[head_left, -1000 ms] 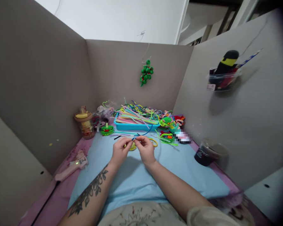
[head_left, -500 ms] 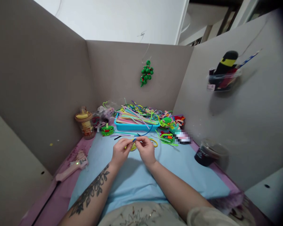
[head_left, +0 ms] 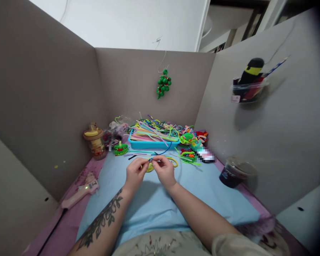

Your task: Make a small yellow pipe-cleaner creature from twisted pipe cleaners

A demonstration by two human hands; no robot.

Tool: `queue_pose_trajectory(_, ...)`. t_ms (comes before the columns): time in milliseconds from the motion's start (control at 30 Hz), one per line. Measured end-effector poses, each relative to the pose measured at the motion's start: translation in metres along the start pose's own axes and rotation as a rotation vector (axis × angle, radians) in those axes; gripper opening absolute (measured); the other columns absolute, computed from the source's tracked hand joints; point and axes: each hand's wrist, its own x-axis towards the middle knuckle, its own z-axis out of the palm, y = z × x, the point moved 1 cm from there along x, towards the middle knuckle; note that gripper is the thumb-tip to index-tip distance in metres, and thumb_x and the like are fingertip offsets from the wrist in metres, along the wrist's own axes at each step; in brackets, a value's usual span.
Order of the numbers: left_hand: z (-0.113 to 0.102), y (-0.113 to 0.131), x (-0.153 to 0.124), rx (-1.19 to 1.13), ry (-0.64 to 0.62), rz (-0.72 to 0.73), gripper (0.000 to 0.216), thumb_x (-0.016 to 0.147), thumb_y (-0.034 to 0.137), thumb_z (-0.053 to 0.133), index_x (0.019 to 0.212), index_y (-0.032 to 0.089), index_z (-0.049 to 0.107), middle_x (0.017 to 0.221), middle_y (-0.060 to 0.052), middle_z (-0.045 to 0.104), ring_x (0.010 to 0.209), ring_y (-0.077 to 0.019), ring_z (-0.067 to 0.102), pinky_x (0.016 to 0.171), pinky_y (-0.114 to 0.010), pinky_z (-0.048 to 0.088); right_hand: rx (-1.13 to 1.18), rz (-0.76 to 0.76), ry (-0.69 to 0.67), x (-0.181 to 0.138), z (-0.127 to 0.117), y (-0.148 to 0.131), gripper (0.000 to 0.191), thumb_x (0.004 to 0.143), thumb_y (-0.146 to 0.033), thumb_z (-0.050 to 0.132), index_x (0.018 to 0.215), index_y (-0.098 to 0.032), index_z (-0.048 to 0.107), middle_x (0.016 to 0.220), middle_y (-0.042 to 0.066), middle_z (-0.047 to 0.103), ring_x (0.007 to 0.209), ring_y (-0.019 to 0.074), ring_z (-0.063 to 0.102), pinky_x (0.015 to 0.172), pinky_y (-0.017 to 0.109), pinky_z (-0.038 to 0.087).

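Note:
My left hand (head_left: 135, 173) and my right hand (head_left: 164, 171) meet over the middle of the blue cloth, fingertips pinched close together. Between them shows a short bit of blue pipe cleaner (head_left: 150, 159), mostly covered by the fingers. A yellow pipe cleaner (head_left: 175, 162) curves out behind my right hand, and a coiled yellow piece (head_left: 150, 168) shows below the fingertips; whether these join the blue one I cannot tell. Just beyond my hands, several loose pipe cleaners (head_left: 141, 152) lie on the cloth.
A blue tray (head_left: 154, 145) heaped with pipe cleaners stands at the back. Green fuzzy figures (head_left: 121, 148) flank it. At left are a lidded cup (head_left: 97, 144) and a pink glue gun (head_left: 80, 195); at right a phone (head_left: 206, 155) and a dark tub (head_left: 230, 174). Grey panels surround the table.
My fingertips shift slightly at the blue pipe cleaner, and both hands keep their pinch. The whole view has moved a little with my head.

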Motion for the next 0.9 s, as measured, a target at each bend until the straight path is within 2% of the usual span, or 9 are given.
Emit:
queue_pose_trajectory(500,-0.0041,-0.0006,0.0018,0.013,-0.053,0.052,0.007,0.082,0.016,0.054,0.083,0.017,0.061,0.077,-0.004,0.060,0.071,-0.0122,0.054,0.063,-0.022,0.043,-0.014,-0.033,-0.059,0.0026,-0.0034,-0.0008,0.007,0.075,-0.025,0.060,0.076,-0.019,0.065,0.075,0.002,0.065,0.068,0.0150,0.061,0.063,0.026,0.050)
queue_pose_trajectory(800,-0.0039,0.0022,0.0046,0.016,-0.081,-0.033,0.010,0.082,0.020,0.053,0.077,0.017,0.061,0.073,-0.003,0.059,0.066,-0.0116,0.051,0.059,-0.022,0.040,-0.049,-0.043,-0.093,0.0048,-0.0053,-0.0030,0.007,0.074,-0.022,0.059,0.076,-0.019,0.065,0.075,0.002,0.065,0.069,0.0149,0.060,0.064,0.025,0.049)
queue_pose_trajectory(900,-0.0029,0.0025,0.0061,-0.011,-0.089,-0.103,0.012,0.081,0.023,0.054,0.075,0.017,0.061,0.073,-0.003,0.059,0.066,-0.0118,0.052,0.058,-0.022,0.040,-0.026,-0.014,-0.111,0.0056,-0.0052,0.0006,0.008,0.075,-0.022,0.059,0.077,-0.019,0.065,0.077,0.003,0.066,0.071,0.0155,0.061,0.065,0.026,0.050)
